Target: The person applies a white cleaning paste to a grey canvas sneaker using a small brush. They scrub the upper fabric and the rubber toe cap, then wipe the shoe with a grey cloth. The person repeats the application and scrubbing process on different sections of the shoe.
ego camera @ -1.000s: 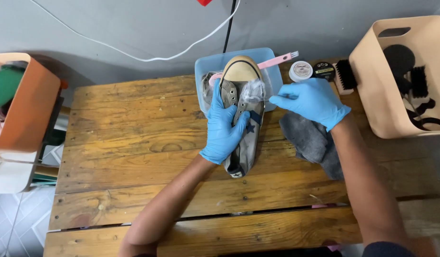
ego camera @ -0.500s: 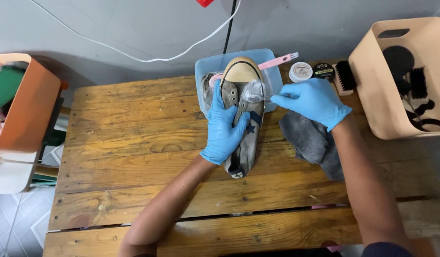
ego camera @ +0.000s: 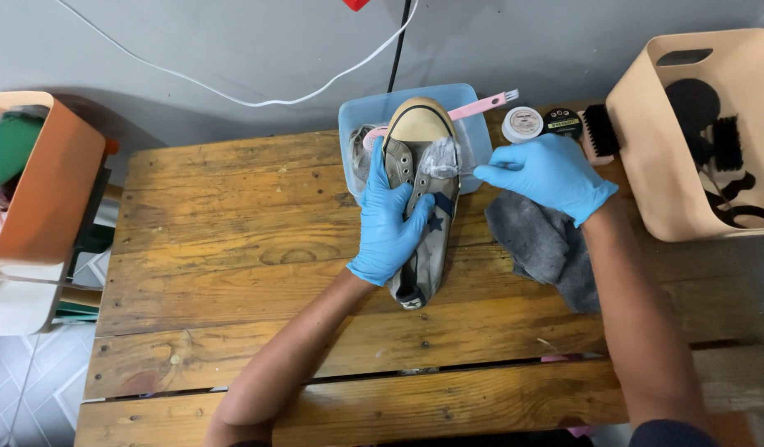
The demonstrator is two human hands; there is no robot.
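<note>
Gripping: left hand (ego camera: 392, 223) in blue glove clasped worn grey canvas sneaker (ego camera: 423, 194).
Right hand (ego camera: 547, 172): fingers pinched; held item unclear.
Nearby: pale blue plastic tub (ego camera: 474, 141), grey cloth (ego camera: 541, 244), beige basket (ego camera: 646, 157).

I see my 2 hands (ego camera: 473, 199) in blue gloves, a grey shoe (ego camera: 423, 207) with a cream toe and dark star, pale blue tub (ego camera: 353, 116), pink brush (ego camera: 481, 105), grey cloth (ego camera: 539, 244), brown worktop (ego camera: 233, 265).

Blue glove on left hand (ego camera: 390, 222); right hand (ego camera: 551, 172)
</note>
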